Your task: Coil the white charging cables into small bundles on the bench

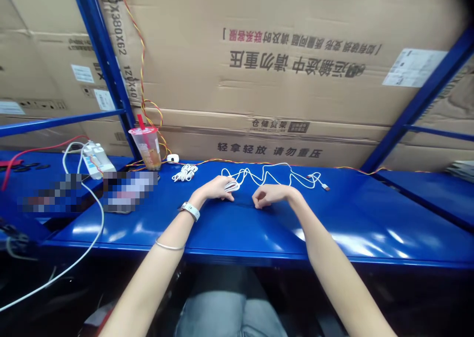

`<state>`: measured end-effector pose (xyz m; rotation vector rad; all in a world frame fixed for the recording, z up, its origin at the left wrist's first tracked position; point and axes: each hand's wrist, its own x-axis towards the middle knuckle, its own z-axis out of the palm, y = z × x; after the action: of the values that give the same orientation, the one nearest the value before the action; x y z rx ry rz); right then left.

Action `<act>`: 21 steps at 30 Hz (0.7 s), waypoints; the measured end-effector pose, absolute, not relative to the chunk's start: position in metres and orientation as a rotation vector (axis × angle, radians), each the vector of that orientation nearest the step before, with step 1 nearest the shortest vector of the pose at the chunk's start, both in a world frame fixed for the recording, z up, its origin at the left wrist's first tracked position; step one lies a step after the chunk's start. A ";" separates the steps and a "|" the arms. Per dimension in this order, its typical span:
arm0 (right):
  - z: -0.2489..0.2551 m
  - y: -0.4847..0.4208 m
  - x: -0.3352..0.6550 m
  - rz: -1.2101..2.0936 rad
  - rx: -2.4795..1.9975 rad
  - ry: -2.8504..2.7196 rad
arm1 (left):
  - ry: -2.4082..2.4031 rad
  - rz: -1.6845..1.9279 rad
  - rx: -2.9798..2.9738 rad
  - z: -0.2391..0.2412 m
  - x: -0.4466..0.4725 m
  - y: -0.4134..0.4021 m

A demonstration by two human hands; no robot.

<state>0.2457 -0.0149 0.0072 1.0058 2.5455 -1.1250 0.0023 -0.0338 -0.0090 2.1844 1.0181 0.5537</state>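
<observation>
Forearms (166,233), white cable (231,186) looped in left grip (213,188)

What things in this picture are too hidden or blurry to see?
Head view:
- White cable: the left hand's fingers hide the part it holds.
- Two objects on the blue shelf: pixelated blur hides both.
- Dark object: cut off by the left edge, too dark.

Head-worn view, facing forward and down
</observation>
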 end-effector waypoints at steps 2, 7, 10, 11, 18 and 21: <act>0.007 -0.014 0.246 -1.087 0.989 2.577 | 1.009 0.560 2.173 -0.009 0.001 -0.034; 0.009 -0.015 0.247 -1.037 1.001 2.604 | 0.989 0.511 2.142 -0.008 -0.002 -0.033; 0.010 -0.016 0.248 -0.998 1.078 2.569 | 0.982 0.460 2.107 -0.009 -0.003 -0.032; 0.010 -0.016 0.248 -0.982 1.105 2.556 | 0.974 0.444 2.097 -0.008 -0.004 -0.032; 0.012 -0.016 0.249 -0.999 1.185 2.561 | 0.935 0.451 2.030 -0.005 -0.010 -0.033; 0.011 -0.017 0.246 -1.090 1.267 2.710 | 0.998 0.688 1.889 -0.005 -0.009 -0.031</act>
<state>0.2464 -0.0169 0.0108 1.2668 2.7104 -1.0902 -0.0092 -0.0310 -0.0047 1.8886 0.9980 0.6881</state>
